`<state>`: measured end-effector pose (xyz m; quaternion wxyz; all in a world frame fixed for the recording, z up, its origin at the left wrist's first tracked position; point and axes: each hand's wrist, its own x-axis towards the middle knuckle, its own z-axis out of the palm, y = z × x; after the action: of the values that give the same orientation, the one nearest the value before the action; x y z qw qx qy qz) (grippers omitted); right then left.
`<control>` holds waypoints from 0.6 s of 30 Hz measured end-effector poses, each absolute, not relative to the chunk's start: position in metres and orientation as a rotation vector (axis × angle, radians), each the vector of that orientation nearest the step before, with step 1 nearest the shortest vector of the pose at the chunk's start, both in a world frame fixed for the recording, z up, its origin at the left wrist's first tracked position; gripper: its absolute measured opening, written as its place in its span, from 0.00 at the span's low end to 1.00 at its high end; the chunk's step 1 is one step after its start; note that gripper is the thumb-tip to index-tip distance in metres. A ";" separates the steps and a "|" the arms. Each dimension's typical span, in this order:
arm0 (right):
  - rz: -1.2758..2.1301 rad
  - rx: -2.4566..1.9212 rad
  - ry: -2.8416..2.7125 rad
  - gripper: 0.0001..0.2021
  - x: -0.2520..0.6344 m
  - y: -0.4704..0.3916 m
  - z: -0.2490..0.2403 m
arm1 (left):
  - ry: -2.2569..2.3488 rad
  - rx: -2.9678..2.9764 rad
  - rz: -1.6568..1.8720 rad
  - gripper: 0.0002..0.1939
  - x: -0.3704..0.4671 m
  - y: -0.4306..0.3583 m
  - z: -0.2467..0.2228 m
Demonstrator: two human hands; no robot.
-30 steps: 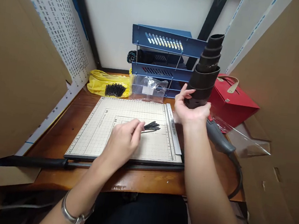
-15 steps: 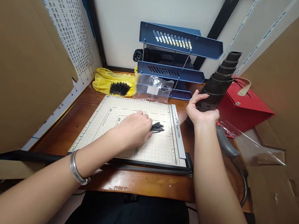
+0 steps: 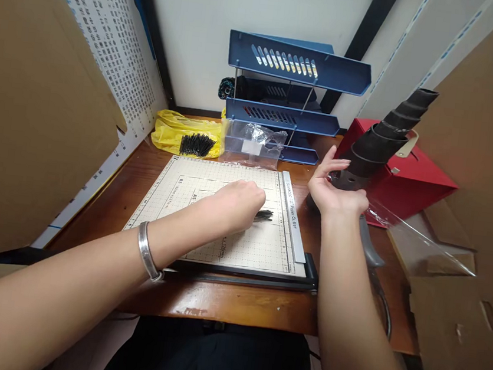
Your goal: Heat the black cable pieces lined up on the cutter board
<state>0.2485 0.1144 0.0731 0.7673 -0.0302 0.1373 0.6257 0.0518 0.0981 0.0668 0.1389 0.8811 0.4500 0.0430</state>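
My left hand (image 3: 240, 205) is closed over the paper cutter board (image 3: 239, 249), its fingers wrapped down out of sight. From under its right side sticks a small bunch of thin black strips (image 3: 264, 215), its left end hidden by the hand. My right hand (image 3: 338, 189), palm up and fingers curled, grips the base of a stepped black tube (image 3: 379, 147), which leans to the right. Below that tube shows a grey curved handle (image 3: 370, 243) with a cord, partly behind my right forearm.
A pile of black strips (image 3: 197, 144) lies on a yellow plastic bag (image 3: 163, 131) at the back left. Beside it are a clear bag (image 3: 274, 137) and a blue tiered rack (image 3: 343, 74). A red box (image 3: 433, 185) stands right; cardboard walls (image 3: 25, 94) flank the desk.
My left hand has moved right over the bunch of strips, covering more of it. My right hand has shifted slightly right, and the stepped tube leans further right.
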 end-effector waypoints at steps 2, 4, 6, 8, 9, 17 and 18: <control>1.457 -0.166 -0.003 0.38 0.234 0.093 0.071 | 1.314 2.505 0.108 0.09 0.051 0.099 0.071; 1.418 -0.515 -0.445 0.35 0.216 0.067 0.066 | 1.321 2.445 0.099 0.11 0.047 0.103 0.076; 1.181 -0.934 -0.773 0.30 0.200 0.043 0.058 | 1.329 2.360 0.107 0.11 0.038 0.109 0.079; 0.998 -1.332 -1.120 0.24 0.191 0.026 0.050 | 1.343 2.253 0.130 0.09 0.026 0.113 0.081; 0.913 -1.494 -1.270 0.21 0.189 0.020 0.046 | 1.353 2.199 0.144 0.08 0.021 0.115 0.082; 0.945 -1.750 -1.754 0.26 0.181 0.037 0.037 | 1.270 1.839 0.404 0.10 0.003 0.105 0.070; 0.971 -1.760 -1.708 0.26 0.178 0.041 0.036 | 1.262 1.837 0.428 0.10 0.005 0.103 0.068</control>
<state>0.1780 0.0411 0.0356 0.2495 -0.6461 -0.6272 0.3564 0.0046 0.1027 0.0675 0.4222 0.7337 0.5042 0.1709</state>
